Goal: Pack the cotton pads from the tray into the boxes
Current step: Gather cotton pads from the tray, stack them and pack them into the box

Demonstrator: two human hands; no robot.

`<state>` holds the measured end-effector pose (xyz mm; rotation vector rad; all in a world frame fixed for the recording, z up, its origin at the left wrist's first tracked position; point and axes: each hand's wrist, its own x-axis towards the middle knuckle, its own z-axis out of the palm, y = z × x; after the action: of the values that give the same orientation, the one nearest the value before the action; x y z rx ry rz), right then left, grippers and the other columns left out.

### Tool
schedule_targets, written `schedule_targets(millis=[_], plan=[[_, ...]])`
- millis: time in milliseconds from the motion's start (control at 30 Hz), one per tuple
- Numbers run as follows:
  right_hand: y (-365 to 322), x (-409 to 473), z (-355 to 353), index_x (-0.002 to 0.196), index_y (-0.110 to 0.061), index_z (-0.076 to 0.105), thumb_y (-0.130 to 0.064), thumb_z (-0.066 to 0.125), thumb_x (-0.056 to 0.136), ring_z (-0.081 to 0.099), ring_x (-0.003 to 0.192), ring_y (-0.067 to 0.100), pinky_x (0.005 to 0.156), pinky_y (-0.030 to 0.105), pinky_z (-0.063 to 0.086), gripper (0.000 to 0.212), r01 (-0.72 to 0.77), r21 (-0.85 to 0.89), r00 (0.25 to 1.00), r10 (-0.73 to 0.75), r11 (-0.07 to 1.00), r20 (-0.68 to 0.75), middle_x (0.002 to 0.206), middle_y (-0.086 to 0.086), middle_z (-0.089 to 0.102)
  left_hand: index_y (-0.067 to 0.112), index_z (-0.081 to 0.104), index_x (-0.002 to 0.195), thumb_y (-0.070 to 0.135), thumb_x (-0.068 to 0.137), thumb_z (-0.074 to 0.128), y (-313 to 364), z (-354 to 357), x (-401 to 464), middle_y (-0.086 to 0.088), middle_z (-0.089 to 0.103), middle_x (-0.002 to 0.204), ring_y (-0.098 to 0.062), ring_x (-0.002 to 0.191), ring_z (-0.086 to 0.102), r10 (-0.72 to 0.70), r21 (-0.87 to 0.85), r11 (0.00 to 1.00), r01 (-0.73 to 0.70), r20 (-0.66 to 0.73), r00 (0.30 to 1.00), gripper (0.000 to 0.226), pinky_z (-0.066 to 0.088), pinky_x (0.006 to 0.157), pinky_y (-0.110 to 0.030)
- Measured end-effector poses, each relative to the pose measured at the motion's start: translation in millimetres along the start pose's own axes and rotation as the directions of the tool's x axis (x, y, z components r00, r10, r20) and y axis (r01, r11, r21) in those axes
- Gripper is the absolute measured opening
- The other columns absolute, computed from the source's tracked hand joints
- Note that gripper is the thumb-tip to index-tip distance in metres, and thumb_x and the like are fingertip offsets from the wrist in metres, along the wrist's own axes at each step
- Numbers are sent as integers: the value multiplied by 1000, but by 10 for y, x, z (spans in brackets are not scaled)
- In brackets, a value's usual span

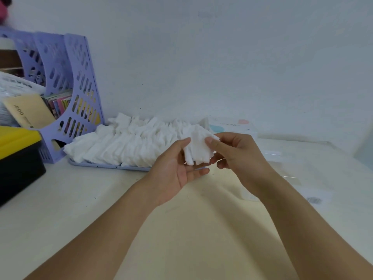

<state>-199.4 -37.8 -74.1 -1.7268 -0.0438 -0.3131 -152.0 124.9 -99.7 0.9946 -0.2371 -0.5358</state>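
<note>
A lilac tray (113, 166) at the back of the table is heaped with rows of white cotton pads (129, 142). Just in front of its right end, both hands hold a small stack of pads (198, 149) above the table. My left hand (177, 168) cups the stack from below with its thumb on the left edge. My right hand (238, 156) pinches the stack from the right, thumb on top. A clear box with a pastel-printed lid (232, 126) stands behind my right hand. Flat clear boxes (286, 158) lie to the right.
A lilac perforated file rack (66, 87) with booklets stands at the back left, touching the tray. A black bin with a yellow lid (18, 158) sits at the left edge. The wall runs close behind the tray. A barcode label (313, 199) lies at right.
</note>
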Motion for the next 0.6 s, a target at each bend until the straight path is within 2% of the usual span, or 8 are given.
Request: schedule_targets(millis=[100, 167, 233, 333, 400, 500, 600], plan=[[11, 12, -10, 91, -4, 76, -17, 67, 96, 62, 60, 14, 58, 30, 45, 17, 19, -1, 997, -19, 1000, -76, 73, 3, 70, 4, 53, 137, 33, 99, 47, -6, -9, 16, -25, 65, 130, -39, 120, 63, -38, -82, 996, 38, 6, 999, 48, 48, 106, -50], [10, 6, 2, 85, -8, 75, -16, 69, 94, 60, 54, 11, 55, 25, 45, 13, 116, -121, 977, -136, 986, -166, 67, 0, 69, 5, 53, 138, 34, 103, 42, -10, -12, 27, -24, 65, 129, -37, 113, 66, -49, -115, 992, 49, 9, 999, 47, 53, 101, -47], [7, -16, 47, 81, -11, 73, -16, 72, 91, 59, 54, 13, 54, 20, 46, 12, 240, -267, 936, -295, 933, -189, 66, 0, 69, 4, 53, 139, 39, 106, 38, -10, -12, 28, -23, 65, 131, -36, 111, 66, -59, -136, 989, 60, 9, 998, 50, 53, 99, -46], [36, -71, 170, 74, -13, 70, -13, 76, 85, 59, 56, 8, 54, 15, 46, 13, 316, -422, 885, -425, 850, -191, 62, -5, 65, 6, 54, 141, 55, 104, 34, -24, -24, 44, -17, 61, 138, -30, 130, 58, -87, -132, 987, 93, 50, 995, 64, 53, 100, -42], [51, -92, 217, 70, -12, 67, -12, 75, 83, 59, 56, 10, 52, 16, 46, 15, 302, -448, 864, -441, 841, -245, 58, -5, 63, 7, 54, 141, 55, 104, 36, -52, -4, 53, -17, 60, 140, -27, 130, 58, -73, -107, 991, 76, 33, 997, 63, 56, 96, -39], [8, -79, 188, 66, -13, 66, -14, 75, 79, 60, 53, 11, 50, 20, 47, 16, 250, -483, 839, -437, 839, -325, 55, -4, 63, 5, 55, 138, 41, 106, 42, -110, 24, 90, -20, 63, 135, -25, 98, 72, -15, -98, 995, 8, -78, 997, 50, 61, 86, -39], [-16, -67, 162, 64, -14, 66, -17, 77, 78, 63, 47, 11, 51, 33, 56, 17, 174, -460, 902, -329, 871, -280, 52, -1, 64, 5, 54, 139, 41, 105, 42, -140, 35, 74, -18, 64, 134, -26, 110, 69, 2, -52, 999, -5, -67, 998, 51, 55, 95, -39]])
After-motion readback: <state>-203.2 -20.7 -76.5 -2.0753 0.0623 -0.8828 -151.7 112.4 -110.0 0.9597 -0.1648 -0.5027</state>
